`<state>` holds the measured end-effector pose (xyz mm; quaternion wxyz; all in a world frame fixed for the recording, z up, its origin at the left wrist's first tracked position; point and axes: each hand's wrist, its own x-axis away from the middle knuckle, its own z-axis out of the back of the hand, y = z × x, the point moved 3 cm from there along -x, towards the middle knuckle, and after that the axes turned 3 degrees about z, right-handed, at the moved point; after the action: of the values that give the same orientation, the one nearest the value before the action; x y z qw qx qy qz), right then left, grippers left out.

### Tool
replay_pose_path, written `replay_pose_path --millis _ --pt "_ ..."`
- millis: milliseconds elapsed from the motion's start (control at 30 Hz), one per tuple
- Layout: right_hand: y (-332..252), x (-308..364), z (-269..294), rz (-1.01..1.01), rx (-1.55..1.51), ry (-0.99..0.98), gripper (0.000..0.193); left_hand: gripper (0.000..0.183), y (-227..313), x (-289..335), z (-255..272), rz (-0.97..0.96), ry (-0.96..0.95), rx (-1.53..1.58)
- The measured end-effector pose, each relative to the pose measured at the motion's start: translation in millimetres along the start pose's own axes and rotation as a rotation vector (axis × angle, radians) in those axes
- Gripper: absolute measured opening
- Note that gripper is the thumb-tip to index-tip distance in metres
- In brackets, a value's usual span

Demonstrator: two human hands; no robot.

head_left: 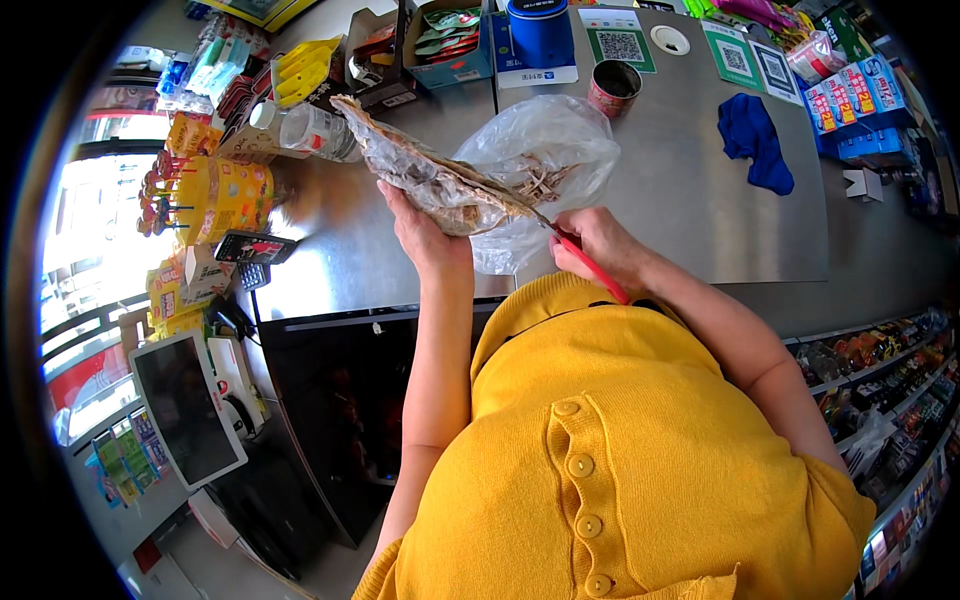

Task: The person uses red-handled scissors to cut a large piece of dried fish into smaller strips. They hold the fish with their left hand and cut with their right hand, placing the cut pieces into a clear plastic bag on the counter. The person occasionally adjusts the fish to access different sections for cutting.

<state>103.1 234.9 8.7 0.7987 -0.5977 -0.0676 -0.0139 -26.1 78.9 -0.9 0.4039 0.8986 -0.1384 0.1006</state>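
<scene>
A long, flat piece of dried fish [425, 170], pale brown and grey, is held up over the counter by my left hand [430, 232], its fingers closed around the lower edge. My right hand [600, 248] grips scissors with red handles [592, 268]. Their blades meet the fish's right end; how far they are parted is too small to tell. Behind and below the fish lies a clear plastic bag [585, 140] with several cut strips of dried fish [545, 180] on it.
A tin can [613, 88] stands just beyond the bag, near a blue canister [540, 35]. A blue cloth [755, 143] lies at right on the metal counter [690, 220]. Left are a plastic jug [318, 130], a lollipop stand [225, 200], a phone [256, 247] and a screen [188, 408].
</scene>
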Motion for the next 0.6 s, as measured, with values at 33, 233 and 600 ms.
replay_pose_path --millis 33,233,600 --pt "-1.6 0.6 -0.3 -0.033 -0.177 -0.019 0.018 0.055 -1.6 -0.6 0.8 0.037 0.014 0.017" --pt "-2.7 -10.7 -2.9 0.020 -0.208 0.045 0.025 0.055 -16.0 -8.6 17.4 0.093 0.060 0.053" --pt "17.3 -11.6 10.7 -0.183 -0.274 0.130 0.043 0.061 -9.4 13.0 27.1 -0.016 0.071 -0.144"
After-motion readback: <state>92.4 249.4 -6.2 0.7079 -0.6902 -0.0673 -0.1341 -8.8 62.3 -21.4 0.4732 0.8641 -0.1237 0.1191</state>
